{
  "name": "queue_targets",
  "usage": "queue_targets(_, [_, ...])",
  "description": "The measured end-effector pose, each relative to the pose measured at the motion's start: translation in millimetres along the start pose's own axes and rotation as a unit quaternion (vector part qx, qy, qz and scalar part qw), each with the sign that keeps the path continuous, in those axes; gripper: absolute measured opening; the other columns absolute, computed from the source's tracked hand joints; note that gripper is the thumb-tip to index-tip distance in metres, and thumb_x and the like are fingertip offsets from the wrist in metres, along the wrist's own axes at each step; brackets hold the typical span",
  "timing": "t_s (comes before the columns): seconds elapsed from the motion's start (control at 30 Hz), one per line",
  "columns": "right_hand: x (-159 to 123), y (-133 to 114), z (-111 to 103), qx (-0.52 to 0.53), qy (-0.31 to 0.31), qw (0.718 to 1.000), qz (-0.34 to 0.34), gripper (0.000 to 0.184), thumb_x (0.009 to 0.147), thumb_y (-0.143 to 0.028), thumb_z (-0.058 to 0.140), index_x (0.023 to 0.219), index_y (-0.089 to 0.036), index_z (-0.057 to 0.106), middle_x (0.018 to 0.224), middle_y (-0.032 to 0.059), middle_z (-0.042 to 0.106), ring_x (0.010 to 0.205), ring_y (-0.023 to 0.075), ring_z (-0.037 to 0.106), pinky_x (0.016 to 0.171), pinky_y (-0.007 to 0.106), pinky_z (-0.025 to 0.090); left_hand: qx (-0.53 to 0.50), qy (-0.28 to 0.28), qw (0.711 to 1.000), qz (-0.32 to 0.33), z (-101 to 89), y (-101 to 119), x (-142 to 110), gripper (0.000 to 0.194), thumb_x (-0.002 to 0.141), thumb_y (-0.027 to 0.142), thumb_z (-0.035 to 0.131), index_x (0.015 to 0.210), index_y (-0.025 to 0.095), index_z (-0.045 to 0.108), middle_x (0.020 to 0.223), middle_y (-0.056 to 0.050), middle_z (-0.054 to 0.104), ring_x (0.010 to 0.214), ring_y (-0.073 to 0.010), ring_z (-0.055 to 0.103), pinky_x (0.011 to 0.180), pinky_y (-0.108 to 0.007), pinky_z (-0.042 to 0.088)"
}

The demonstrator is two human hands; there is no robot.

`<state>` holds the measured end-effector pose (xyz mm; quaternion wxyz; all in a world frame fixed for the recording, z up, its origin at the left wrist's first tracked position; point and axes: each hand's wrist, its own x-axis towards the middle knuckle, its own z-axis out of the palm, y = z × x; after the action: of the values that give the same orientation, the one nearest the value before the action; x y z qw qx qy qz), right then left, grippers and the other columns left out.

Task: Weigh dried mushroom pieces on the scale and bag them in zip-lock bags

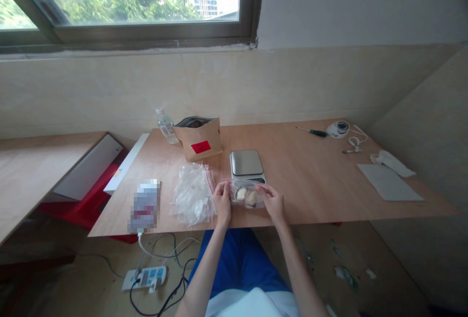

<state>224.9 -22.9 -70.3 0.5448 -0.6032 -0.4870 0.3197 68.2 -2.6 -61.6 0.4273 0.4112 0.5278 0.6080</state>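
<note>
The left hand (222, 203) and the right hand (273, 204) pinch, with fingers almost closed, the two ends of a clear zip bag (247, 196) holding pale pieces (250, 199). Its long axis lies left to right, zip edge pointing away, just before a digital scale (246, 163).

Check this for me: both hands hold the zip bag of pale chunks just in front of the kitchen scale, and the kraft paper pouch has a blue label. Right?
Not quite: the head view shows that the label on the kraft paper pouch is red, not blue. The rest stands: the left hand and right hand hold the zip bag of pale chunks just in front of the kitchen scale.
</note>
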Motion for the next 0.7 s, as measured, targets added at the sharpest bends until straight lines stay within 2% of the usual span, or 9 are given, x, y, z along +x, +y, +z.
queue_targets(0.17, [-4,13,3,0.046,0.036,0.998,0.007,0.042,0.082,-0.051,0.053,0.098,-0.016,0.068,0.095,0.0111,0.072,0.083,0.0238,0.069,0.072,0.033,0.055,-0.041,-0.008,0.999,-0.026,1.5,-3,-4,0.033,0.081,0.049,0.053,0.079,0.017,0.059,0.054,0.006,0.04,0.046,-0.007,0.035,0.044,-0.019,0.028])
queue_targets(0.3, [1,17,4,0.028,0.045,0.999,-0.001,0.044,0.086,-0.051,0.045,0.104,-0.015,0.063,0.091,0.012,0.072,0.081,0.023,0.069,0.072,0.033,0.054,-0.057,0.004,0.998,-0.029,0.2,-1,-4,0.031,0.08,0.048,0.056,0.084,0.017,0.058,0.061,0.005,0.046,0.05,-0.007,0.04,0.046,-0.018,0.031])
queue_targets(0.47, [5,22,6,0.037,0.067,0.997,-0.016,0.037,0.086,-0.049,0.046,0.099,-0.016,0.058,0.082,0.0108,0.072,0.078,0.0223,0.07,0.072,0.034,0.055,-0.04,0.013,0.999,-0.009,-0.5,0,-3,0.029,0.079,0.045,0.057,0.086,0.017,0.061,0.065,0.003,0.052,0.057,-0.0087,0.047,0.054,-0.019,0.038])
queue_targets(0.7, [2,20,5,0.026,0.116,0.993,-0.023,0.034,0.082,-0.049,0.052,0.09,-0.017,0.06,0.08,0.0092,0.072,0.076,0.0222,0.069,0.068,0.032,0.054,-0.029,0.02,0.999,-0.014,-1.2,-2,-2,0.032,0.078,0.045,0.058,0.088,0.016,0.062,0.071,0.0,0.058,0.059,-0.0099,0.051,0.056,-0.02,0.041])
